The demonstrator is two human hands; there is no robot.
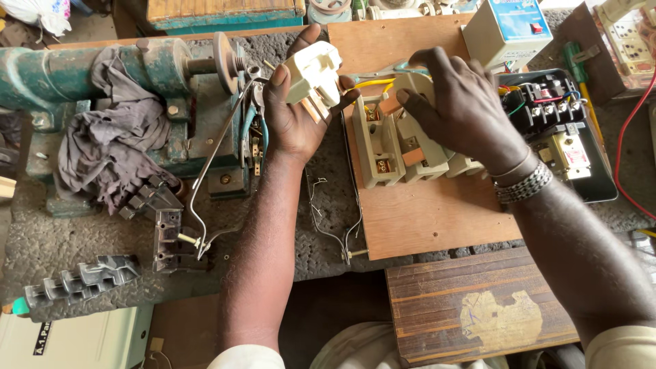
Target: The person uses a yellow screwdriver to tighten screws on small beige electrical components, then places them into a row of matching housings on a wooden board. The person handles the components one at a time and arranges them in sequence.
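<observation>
**Loose fuse part held over a crowded worktop**

The left hand [295, 113] is closed around a cream fuse carrier [314, 76], held up just left of the wooden board [424, 212]. The right hand [459, 102] lies spread, fingers curled, on the row of cream fuse holders [400, 147] fixed to that board; whether it grips one cannot be told. The carrier's metal blades could go in crooked if pushed at a tilt, and the yellow wire [372, 83] beside it could get pinched. At the far right, a black tray [601, 184] holds a black terminal block [547, 102] with coloured wires and a small cream part [568, 154].
</observation>
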